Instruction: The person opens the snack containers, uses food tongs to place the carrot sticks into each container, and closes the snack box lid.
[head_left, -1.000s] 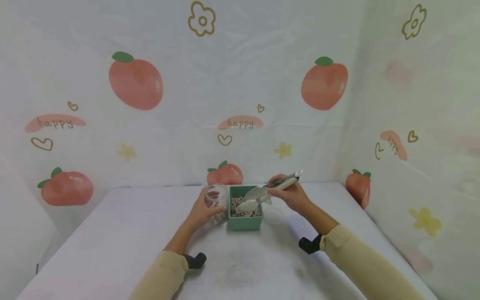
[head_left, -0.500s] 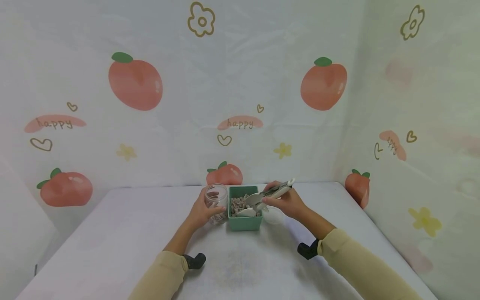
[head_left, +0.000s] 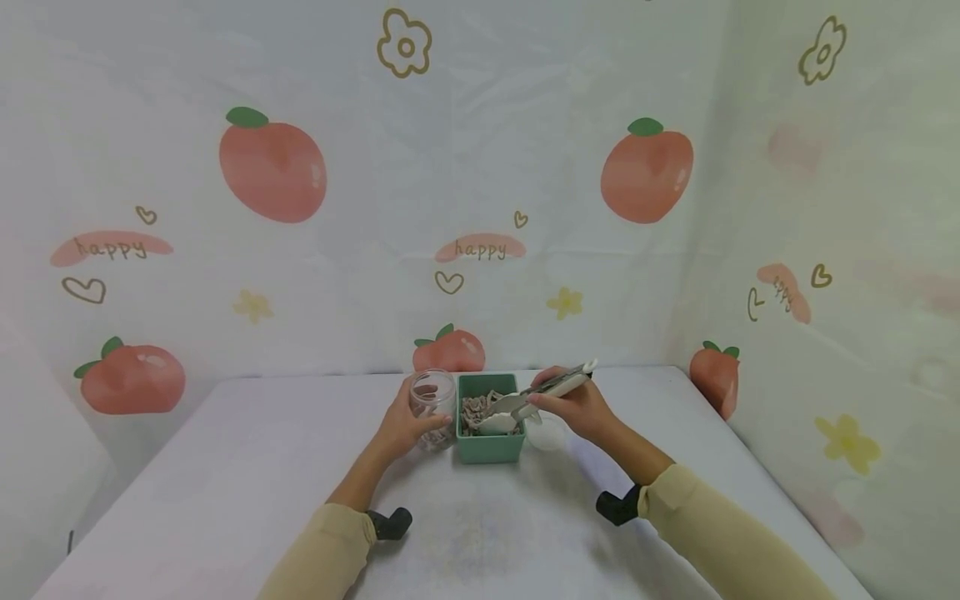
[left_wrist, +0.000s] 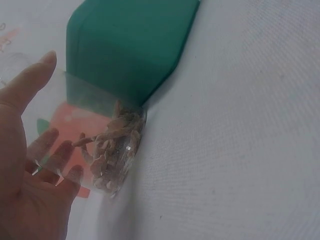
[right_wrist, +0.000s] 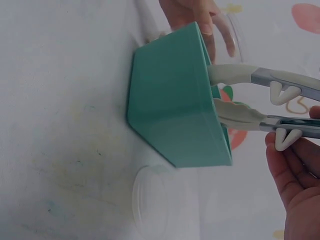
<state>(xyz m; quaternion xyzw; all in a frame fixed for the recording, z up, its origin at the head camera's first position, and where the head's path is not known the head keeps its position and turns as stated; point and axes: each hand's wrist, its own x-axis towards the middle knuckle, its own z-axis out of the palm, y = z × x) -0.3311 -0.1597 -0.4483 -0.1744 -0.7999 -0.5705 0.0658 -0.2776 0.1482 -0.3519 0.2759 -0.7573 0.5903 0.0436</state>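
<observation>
Behind the green rectangular box [head_left: 490, 451] hangs a white fruit-printed sheet [head_left: 517, 158]; just right of it lies a round translucent lid [head_left: 547, 435]. Greyish-brown strips [head_left: 474, 407] fill the box, partly hidden by white-and-grey tongs [head_left: 557, 387] pinched in the right hand [head_left: 583, 408]. Just left, the left hand [head_left: 400, 427] curls round a clear cylindrical jar [head_left: 442, 398], strips at its bottom.

We've got the left hand [left_wrist: 30, 170] around a clear jar [left_wrist: 90, 122], fingers [left_wrist: 58, 159] showing through its wall. Brown twisted pieces [left_wrist: 112, 152] bunched at the jar's base, green container [left_wrist: 127, 50] just beside, both on white bench [left_wrist: 230, 130].
</observation>
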